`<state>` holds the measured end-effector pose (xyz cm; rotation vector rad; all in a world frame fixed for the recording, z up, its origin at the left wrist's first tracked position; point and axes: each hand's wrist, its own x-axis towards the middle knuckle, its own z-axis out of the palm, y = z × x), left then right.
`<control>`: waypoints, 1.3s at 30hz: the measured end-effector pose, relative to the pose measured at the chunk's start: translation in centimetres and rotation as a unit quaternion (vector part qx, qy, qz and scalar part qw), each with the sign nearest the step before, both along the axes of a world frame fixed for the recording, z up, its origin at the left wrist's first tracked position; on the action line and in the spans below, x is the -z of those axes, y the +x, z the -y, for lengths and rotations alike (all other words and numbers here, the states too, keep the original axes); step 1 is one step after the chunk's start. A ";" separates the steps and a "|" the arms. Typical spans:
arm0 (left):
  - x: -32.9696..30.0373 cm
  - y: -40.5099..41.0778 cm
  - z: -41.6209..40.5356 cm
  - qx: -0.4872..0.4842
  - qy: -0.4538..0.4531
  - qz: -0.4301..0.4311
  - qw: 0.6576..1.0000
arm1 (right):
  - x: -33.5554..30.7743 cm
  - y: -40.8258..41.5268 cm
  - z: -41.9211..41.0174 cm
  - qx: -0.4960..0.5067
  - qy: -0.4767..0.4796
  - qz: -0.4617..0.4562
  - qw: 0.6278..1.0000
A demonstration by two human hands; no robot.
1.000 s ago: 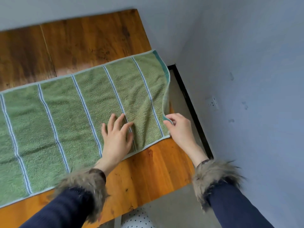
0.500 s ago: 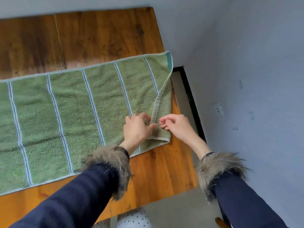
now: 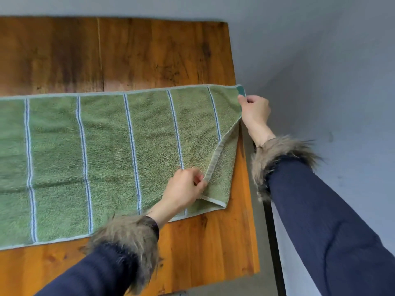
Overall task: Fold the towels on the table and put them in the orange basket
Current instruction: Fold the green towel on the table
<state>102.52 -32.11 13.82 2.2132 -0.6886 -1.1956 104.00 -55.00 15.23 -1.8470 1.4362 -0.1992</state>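
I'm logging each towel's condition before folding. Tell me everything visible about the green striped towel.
The green striped towel is terry-looking cloth with thin white-and-blue stripes across it, a pale hem and a teal tab at its far right corner. It lies spread flat on the wooden table, its left part out of frame. Its right end is turned over diagonally: the left hand pinches the folded edge near the front, and the right hand pinches the far corner.

Home room: wooden table (image 3: 149,50), towel (image 3: 106,157)
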 end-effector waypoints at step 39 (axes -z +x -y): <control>-1.0 14.1 -36.2 -0.347 0.041 0.101 0.932 | -1.2 16.1 -36.6 -0.498 -0.115 -0.146 0.847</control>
